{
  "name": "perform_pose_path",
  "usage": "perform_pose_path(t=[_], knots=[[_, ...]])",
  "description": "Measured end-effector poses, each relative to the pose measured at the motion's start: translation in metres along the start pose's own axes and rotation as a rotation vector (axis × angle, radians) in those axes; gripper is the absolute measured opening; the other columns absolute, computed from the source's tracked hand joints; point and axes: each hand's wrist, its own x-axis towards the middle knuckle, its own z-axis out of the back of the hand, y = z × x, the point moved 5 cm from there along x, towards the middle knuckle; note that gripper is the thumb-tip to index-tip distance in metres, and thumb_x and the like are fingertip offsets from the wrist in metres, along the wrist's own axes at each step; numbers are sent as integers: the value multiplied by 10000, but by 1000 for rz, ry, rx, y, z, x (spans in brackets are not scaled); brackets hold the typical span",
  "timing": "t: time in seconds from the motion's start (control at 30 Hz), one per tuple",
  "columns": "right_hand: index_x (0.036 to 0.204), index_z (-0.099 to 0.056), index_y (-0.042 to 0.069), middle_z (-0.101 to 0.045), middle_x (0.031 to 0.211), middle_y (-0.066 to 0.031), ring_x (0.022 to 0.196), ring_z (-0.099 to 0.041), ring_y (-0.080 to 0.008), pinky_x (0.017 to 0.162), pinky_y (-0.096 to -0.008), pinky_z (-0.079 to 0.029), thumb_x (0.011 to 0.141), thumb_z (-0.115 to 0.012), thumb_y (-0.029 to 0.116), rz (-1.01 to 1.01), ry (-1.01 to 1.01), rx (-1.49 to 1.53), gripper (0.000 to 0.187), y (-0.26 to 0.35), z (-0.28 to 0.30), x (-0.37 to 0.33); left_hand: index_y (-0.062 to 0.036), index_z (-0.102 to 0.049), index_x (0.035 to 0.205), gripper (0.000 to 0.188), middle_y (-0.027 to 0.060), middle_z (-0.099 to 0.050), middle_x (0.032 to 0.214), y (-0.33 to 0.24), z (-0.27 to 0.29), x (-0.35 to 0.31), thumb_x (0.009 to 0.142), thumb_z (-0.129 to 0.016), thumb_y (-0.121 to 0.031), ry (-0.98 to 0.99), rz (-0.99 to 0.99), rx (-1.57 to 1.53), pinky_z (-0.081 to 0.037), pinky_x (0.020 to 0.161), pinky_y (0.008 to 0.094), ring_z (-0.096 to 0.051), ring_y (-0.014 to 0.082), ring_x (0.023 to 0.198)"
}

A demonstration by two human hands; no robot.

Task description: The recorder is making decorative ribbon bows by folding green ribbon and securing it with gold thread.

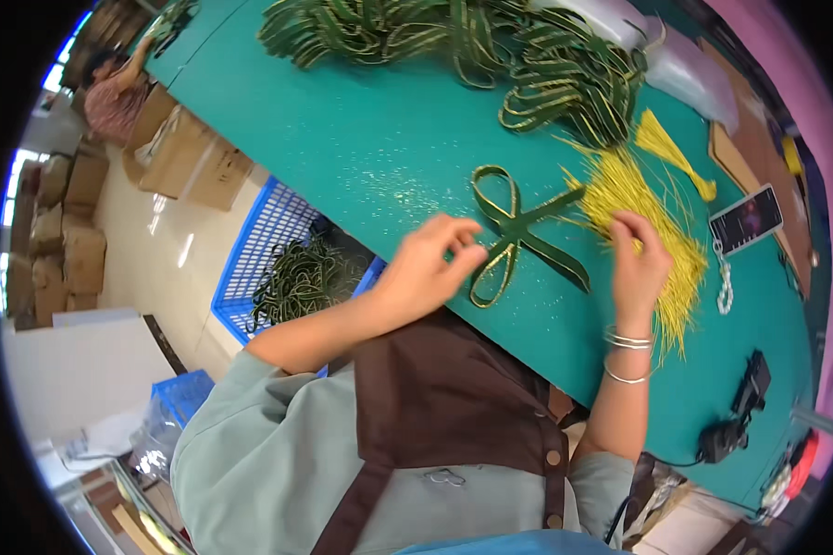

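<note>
A dark green ribbon bow (516, 228) with gold edging lies on the green table, with two loops and two tails spread out. My left hand (432, 265) is at the bow's left side, thumb and index finger curled together close to its lower loop. Whether a strand is between these fingertips is too small to tell. A bunch of thin yellow ties (652, 245) lies to the right of the bow. Over its near part is my right hand (640, 264), fingers bent and drawn together; what they hold, if anything, does not show.
Many green-gold ribbon loops (574, 83) are heaped along the far side. A phone (748, 220) with a bead strap and a black device (739, 416) lie at right. Below the table's left edge, a blue basket (242, 254) holds ribbon pieces. Another person (116, 100) is at far left.
</note>
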Motion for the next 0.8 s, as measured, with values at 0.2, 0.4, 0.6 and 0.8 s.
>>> perform_pose_path(t=[0.2,0.4,0.6,0.8], knots=[[889,-696,62,-681,845,-63,831,-625,-242,812,-366,-436,850,-709,56,354,115,-247,41,51,-54,-21,-49,-644,1155,292,122,-620,1138,-22,6,38,871,-708,-64,-125,-477,283,-489,918,419,-572,331,1098],[846,-672,80,-642,799,-37,798,-577,-235,813,-374,-388,820,-731,95,357,154,-287,66,45,-69,-25,-57,-694,1068,241,89,-630,1124,-10,-11,48,829,-727,-41,-23,-455,302,-493,922,426,-567,318,1080],[847,-675,88,-632,770,-28,787,-575,-227,828,-373,-380,820,-735,97,370,163,-303,67,47,-82,-26,-69,-727,997,193,64,-634,1079,-7,-15,48,806,-749,-54,-47,-494,310,-526,866,404,-575,300,1048],[848,-692,97,-652,783,-17,796,-579,-216,844,-379,-375,810,-762,107,398,58,-287,81,50,-85,-31,-70,-729,933,154,57,-645,1038,-5,-13,49,785,-763,-49,-75,-548,320,-535,830,394,-590,287,1023]])
